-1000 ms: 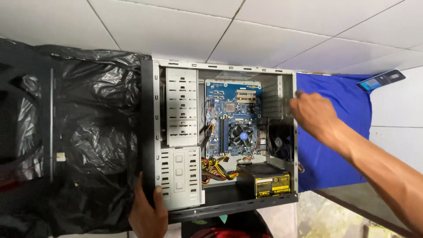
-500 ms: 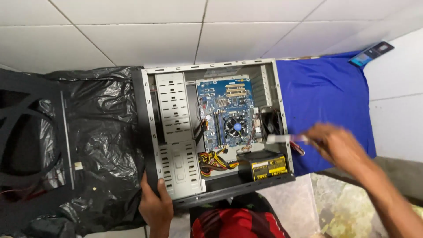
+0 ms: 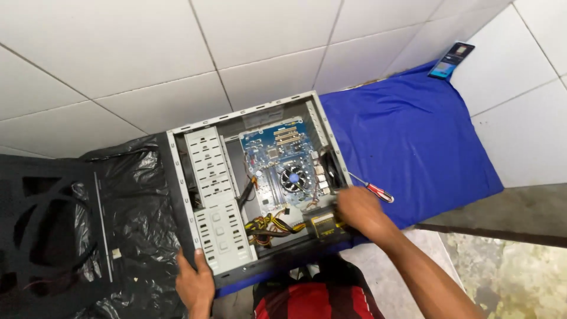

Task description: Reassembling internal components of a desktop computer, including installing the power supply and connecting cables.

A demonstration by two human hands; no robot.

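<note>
The open grey metal computer case (image 3: 260, 195) is gripped at its near edge by the left hand (image 3: 194, 282); its rear corner is clasped by the right hand (image 3: 360, 211), a red-handled screwdriver (image 3: 371, 189) lying just beyond.

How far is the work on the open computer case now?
Done: the computer case lies open, its black side panel set aside at the left. In hand: the left hand grips the case's near edge, and the right hand is at the power supply; the screwdriver lies on the blue cloth. Left: the motherboard and cables are inside.
</note>
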